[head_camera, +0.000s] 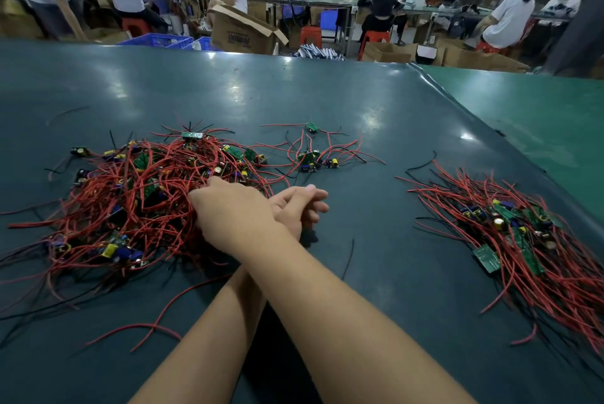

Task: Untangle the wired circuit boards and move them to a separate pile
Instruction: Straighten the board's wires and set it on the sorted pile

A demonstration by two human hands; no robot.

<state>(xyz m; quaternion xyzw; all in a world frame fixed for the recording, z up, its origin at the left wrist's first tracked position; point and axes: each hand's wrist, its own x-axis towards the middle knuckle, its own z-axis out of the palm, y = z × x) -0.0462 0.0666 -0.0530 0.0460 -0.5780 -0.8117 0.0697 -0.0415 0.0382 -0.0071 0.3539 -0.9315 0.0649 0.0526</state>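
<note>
The person's hands cross at the forearms. The right hand [228, 207] reaches over to the left, its fingers buried in the big tangled pile [130, 201] of red-wired circuit boards; whether they grip anything I cannot tell. The left hand [302, 207] lies beneath it, pointing right, fingers loosely relaxed and holding nothing. On the dark green surface [376, 116] a small cluster of boards [310, 158] sits farther off in the middle. The sorted pile [516, 233] lies well apart on the right. Cardboard boxes [242, 31] stand beyond the far edge.
</note>
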